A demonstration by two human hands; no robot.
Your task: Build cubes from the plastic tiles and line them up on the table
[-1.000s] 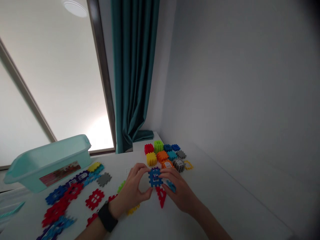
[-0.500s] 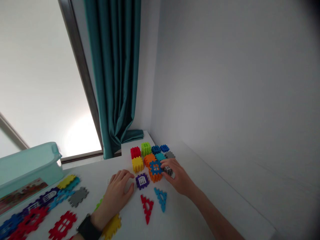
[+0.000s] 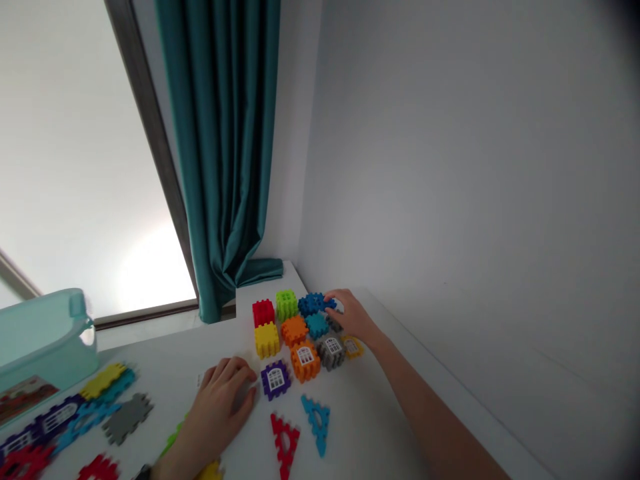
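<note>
R hand [image 3: 353,315] has moved back from the orange cube [image 3: 305,360] to the far end of the cube cluster, fingers slightly spread, tips on the blue cube [image 3: 314,304]; looks like resting, but can't tell if there's a pinch. L hand [image 3: 220,400] lies by the front of the cluster, fingers pressed together and loosely curled, tips just beside the purple cube [image 3: 275,380], nothing visible in it. Cubes stand tight, nearly touching, so a careless R wrist could knock the grey cube [image 3: 331,352] or the yellow flat piece [image 3: 353,347] right by it. Too much push on blue could shove the teal cube [image 3: 317,325] out of line. L fingers could bump purple toward the red triangle [image 3: 285,443] or blue triangle [image 3: 317,423], both lying flat. Smooth white table [image 3: 360,427] gives little grip, so pieces may skate. Wall [image 3: 450,167] runs along the R side, w/ teal curtain [image 3: 220,147] and bright window [image 3: 85,167] behind. Pale teal tub [image 3: 40,340] sits far L, flat grey piece [image 3: 127,419] near it.
</note>
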